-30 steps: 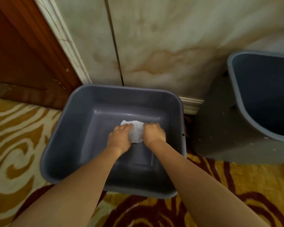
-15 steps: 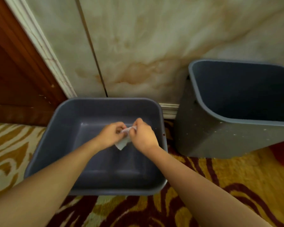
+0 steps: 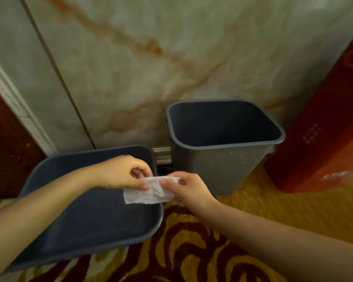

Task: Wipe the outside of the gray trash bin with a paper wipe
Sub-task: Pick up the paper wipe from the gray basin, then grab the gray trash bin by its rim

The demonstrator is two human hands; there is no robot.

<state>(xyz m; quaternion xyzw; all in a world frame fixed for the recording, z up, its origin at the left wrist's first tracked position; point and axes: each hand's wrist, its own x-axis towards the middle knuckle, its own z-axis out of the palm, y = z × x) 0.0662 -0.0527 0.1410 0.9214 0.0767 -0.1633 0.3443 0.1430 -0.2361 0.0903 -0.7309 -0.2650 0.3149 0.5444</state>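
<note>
1. Both hands hold one crumpled white paper wipe point(image 3: 149, 190) in the air between them. The left hand point(image 3: 120, 174) pinches its left part between thumb and forefinger, the other fingers curled. The right hand point(image 3: 183, 188) is closed on its right end, thumb on top.
2. The wipe hangs over the right rim of a low gray bin point(image 3: 102, 226) whose open mouth faces the camera. Both forearms reach in from the bottom edge; the left one crosses above that bin.
3. A second gray trash bin point(image 3: 222, 171) stands upright just behind and to the right of the hands, not touched by them. Its front wall is speckled with small pale spots.
4. A narrow gap of floor separates the two bins. To the upright bin's right, a red box-like object point(image 3: 322, 143) stands close beside it.
5. Open carpet point(image 3: 192, 251), gold with dark red swirls, lies in front of and below the hands.
6. Behind everything rises a cream marble-look wall point(image 3: 171, 58) with rusty veins. A dark wooden door point(image 3: 6, 151) with pale trim sits at far left.
</note>
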